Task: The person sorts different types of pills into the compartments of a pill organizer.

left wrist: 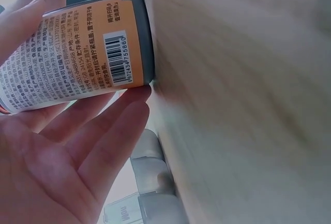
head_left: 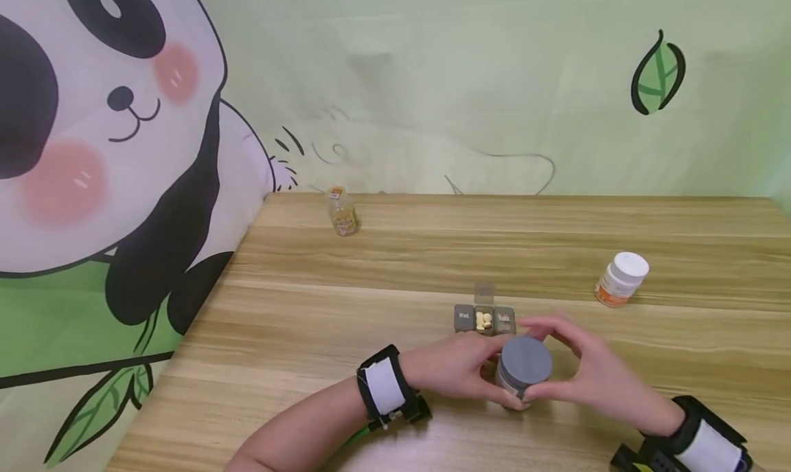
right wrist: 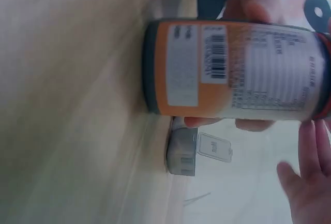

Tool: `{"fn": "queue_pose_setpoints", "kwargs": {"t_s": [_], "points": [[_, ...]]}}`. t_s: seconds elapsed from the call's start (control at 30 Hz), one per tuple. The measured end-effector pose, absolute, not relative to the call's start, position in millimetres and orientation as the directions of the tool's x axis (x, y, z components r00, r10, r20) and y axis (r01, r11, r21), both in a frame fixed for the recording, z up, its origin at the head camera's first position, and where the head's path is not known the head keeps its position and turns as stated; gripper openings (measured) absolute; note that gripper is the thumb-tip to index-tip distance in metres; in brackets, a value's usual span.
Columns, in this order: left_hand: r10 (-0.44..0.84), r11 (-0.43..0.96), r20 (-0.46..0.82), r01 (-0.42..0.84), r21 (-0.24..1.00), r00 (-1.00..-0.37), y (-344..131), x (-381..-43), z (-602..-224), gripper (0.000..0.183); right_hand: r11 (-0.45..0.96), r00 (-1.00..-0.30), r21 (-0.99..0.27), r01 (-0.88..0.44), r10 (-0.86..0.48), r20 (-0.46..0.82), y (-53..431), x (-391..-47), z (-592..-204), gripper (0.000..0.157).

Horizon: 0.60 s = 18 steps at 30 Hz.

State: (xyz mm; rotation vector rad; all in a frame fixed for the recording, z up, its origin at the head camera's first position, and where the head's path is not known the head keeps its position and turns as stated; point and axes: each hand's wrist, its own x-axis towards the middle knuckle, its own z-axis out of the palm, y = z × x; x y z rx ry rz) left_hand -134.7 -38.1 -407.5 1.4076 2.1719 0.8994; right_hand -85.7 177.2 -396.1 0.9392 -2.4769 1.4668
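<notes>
A supplement bottle (head_left: 524, 369) with a grey cap, its label orange and white with a barcode (left wrist: 118, 57), stands upright on the table. My left hand (head_left: 456, 366) grips its body from the left, thumb in front and fingers behind. From the right, my right hand (head_left: 596, 372) holds the cap at its edge between thumb and fingertips, as the right wrist view shows. Just behind the bottle sits a grey pill organizer (head_left: 465, 317). Its middle lid (head_left: 485, 293) stands up, with several pale yellow pills (head_left: 483, 320) in that compartment; the lids on either side are down.
A white bottle (head_left: 622, 279) with an orange label band stands at the right, beyond my right hand. Near the table's back edge is a small clear bottle (head_left: 344, 218) with a yellowish label. A printed panda curtain (head_left: 395, 80) hangs behind the wooden table (head_left: 296, 321).
</notes>
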Motion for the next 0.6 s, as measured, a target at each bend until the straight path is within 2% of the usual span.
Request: {"fn": "queue_pose_setpoints", "kwargs": {"t_s": [0.13,0.23,0.37,0.6], "points": [[0.909,0.274,0.034,0.656,0.703,-0.416,-38,-134,-408,0.048,0.393,-0.783,-0.693,-0.605,-0.455,0.425,169,-89,-398,0.08],[0.91,0.265,0.043,0.656,0.707,-0.413,-39,-135,-409,0.048,0.3,-0.758,-0.737,-0.606,-0.498,0.42,164,-89,-399,0.081],[0.915,0.263,0.042,0.671,0.693,-0.402,-39,-135,-408,0.051,0.141,-0.717,-0.825,-0.548,-0.588,0.375,164,-87,-394,0.074],[0.906,0.291,0.019,0.655,0.697,-0.423,-40,-136,-408,0.059,0.063,-0.678,-0.835,-0.546,-0.619,0.396,181,-86,-388,0.064]]}}
